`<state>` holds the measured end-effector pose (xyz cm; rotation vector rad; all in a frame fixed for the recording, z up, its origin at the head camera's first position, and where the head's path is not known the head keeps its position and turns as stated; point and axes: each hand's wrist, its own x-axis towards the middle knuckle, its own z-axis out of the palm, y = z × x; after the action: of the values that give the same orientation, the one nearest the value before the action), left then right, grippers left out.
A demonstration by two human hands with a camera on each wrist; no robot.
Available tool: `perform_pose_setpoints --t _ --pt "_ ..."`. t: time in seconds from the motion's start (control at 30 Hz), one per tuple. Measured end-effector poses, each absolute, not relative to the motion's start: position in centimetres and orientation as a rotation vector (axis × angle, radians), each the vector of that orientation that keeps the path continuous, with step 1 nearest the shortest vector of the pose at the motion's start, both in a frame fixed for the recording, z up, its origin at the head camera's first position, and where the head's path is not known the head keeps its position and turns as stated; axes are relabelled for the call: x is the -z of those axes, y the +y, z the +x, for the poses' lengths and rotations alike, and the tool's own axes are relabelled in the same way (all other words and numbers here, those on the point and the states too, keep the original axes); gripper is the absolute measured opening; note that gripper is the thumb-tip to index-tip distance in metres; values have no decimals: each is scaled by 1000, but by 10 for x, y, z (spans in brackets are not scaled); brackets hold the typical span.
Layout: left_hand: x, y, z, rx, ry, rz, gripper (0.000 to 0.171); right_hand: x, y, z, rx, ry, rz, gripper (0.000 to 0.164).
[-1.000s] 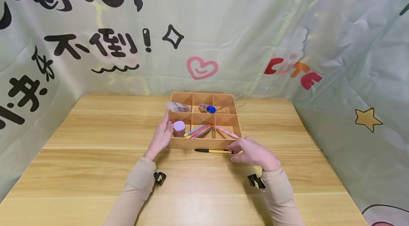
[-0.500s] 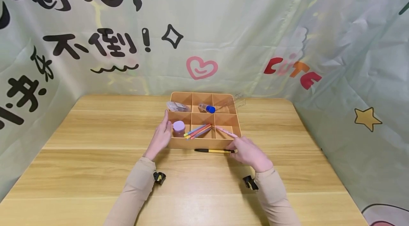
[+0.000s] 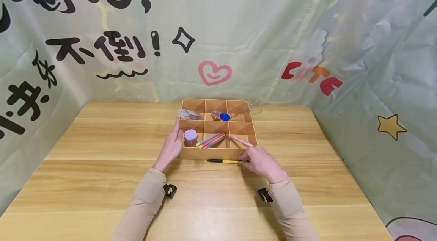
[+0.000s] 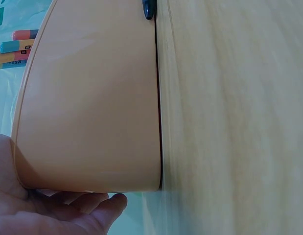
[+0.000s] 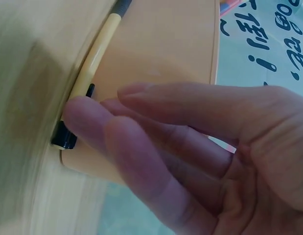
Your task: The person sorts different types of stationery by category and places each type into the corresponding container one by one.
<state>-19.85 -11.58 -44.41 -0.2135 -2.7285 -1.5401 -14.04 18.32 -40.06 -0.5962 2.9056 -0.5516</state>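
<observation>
A tan six-compartment organizer box (image 3: 215, 154) stands near the back of the table. My left hand (image 3: 172, 144) rests along its left side, fingers lying against the wall in the left wrist view. Just in front of the box lies a yellow pen (image 3: 232, 161) with black ends, close along its base. My right hand (image 3: 261, 161) is at the pen's right end. In the right wrist view a bent fingertip overlaps the pen by its clip, while the thumb stays apart from it. A pink pen (image 3: 241, 141) leans in the front right compartment, above the right hand.
In the box are a purple-lidded jar (image 3: 190, 136), several coloured markers (image 3: 211, 141), a clear bag-like item (image 3: 189, 114), a blue-capped clear tube (image 3: 220, 115) and a clear plastic piece (image 3: 254, 108) jutting past the right rim. A printed curtain (image 3: 256, 25) hangs behind.
My right hand has moved left and closer to the front of the box, its fingertips settling at the pen's right end. The left hand has stayed at the box's side.
</observation>
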Motion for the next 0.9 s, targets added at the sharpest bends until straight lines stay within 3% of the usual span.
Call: perform_pose_setpoints --t 0.9 --pt "445 -115 -198 1543 -2732 -190 59 410 177 -141 488 2951 -498 12"
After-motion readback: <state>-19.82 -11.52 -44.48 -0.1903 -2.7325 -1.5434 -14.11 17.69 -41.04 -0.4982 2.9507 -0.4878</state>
